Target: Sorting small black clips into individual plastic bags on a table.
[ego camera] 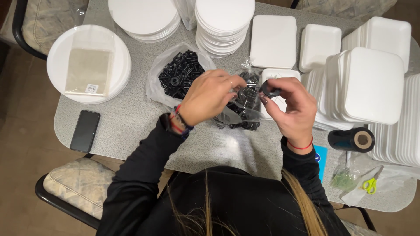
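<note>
I'm at a grey speckled table (131,118) with rounded corners, lit evenly from above, standing on a brown tiled floor (22,144). Black-framed chairs with worn beige cushions sit around it: one chair (74,183) at my lower left, another chair (39,22) at the upper left corner, and a third cushion (345,6) showing past the far edge at upper right. No walls or windows are in view, only floor at the left side and a strip at the upper right.
</note>
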